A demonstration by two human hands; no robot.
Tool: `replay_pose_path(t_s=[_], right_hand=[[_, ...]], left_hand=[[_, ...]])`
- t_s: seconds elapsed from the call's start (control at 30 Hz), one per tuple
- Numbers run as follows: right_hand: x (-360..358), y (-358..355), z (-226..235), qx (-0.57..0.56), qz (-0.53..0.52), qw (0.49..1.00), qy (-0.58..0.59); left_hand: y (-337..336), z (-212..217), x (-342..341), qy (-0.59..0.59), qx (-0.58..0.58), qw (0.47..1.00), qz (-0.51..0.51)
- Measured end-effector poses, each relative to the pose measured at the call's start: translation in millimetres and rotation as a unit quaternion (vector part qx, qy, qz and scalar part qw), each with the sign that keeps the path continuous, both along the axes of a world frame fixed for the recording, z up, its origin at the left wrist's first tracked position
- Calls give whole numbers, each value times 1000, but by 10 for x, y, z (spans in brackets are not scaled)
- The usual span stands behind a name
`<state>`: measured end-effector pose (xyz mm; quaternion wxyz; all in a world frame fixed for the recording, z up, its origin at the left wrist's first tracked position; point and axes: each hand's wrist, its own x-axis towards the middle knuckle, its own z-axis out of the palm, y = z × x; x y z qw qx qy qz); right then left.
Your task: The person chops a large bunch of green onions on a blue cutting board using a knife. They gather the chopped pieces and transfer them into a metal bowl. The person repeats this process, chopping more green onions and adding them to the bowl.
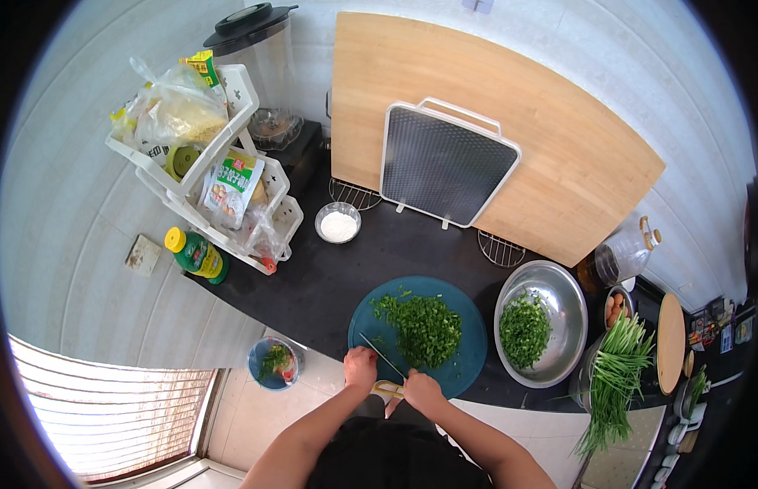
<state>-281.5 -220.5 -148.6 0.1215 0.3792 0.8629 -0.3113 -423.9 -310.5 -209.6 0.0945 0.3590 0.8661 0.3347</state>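
A round teal cutting board (473,346) lies at the counter's front edge with a heap of chopped green chives (428,330) on it. My right hand (425,393) is closed round the handle of a kitchen knife (382,355). Its blade slants up and left over the board's near left part, beside the heap. My left hand (360,367) is at the board's left front edge, close to the blade; its fingers are curled, and what they hold, if anything, is hidden. Right of the board, a steel bowl (565,326) holds more chopped chives (524,330).
Whole chives (619,359) overhang the counter's front at the right. Behind them are a bowl of eggs (615,308) and an oil jug (627,253). A small bowl of white powder (338,223), a green bottle (198,257), a tiered rack (253,102) and leaning boards (575,155) stand farther back.
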Motion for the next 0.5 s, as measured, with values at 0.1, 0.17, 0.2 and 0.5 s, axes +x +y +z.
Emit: replay_pose_path(t_s=[0.1,0.17,0.2,0.5], right_hand=[[-188,-26,-130,13,3,1000,-11],[-273,4,-103,16,-27,999,7],[-287,27,-83,13,-55,998,30],[8,230,323,-40,-140,989,39]], left_hand=[[46,-5,-22,31,-24,999,-19],[62,-5,-31,31,-11,999,-34],[50,0,-36,18,-6,999,-38],[11,344,-24,55,49,996,59]])
